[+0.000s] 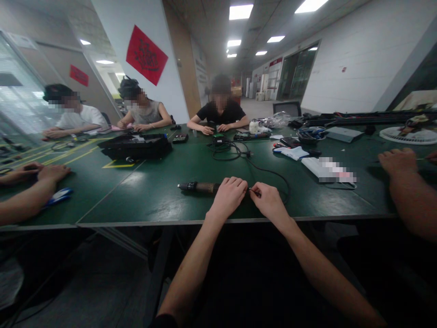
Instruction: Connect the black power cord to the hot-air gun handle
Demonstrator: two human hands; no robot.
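Note:
A dark pen-shaped electric screwdriver [205, 187] lies across the green table near its front edge, its metal tip pointing left. My left hand [230, 196] is wrapped over the rear part of its body. Just to the right, my right hand [268, 199] is closed with thumb and fingertips pinched at the tool's tail end, on what looks like the plug of a black cable [284, 178]. The cable curves away behind my right hand toward the table's middle. The fingertips of both hands nearly meet, and the joint between tool and plug is mostly hidden.
A black open case [136, 146] stands at the back left. Coiled cable [223, 152] lies ahead, with white gloves [292, 152] and a white packet [319, 169] to the right. Other people's hands rest at both sides, and three people sit across the table.

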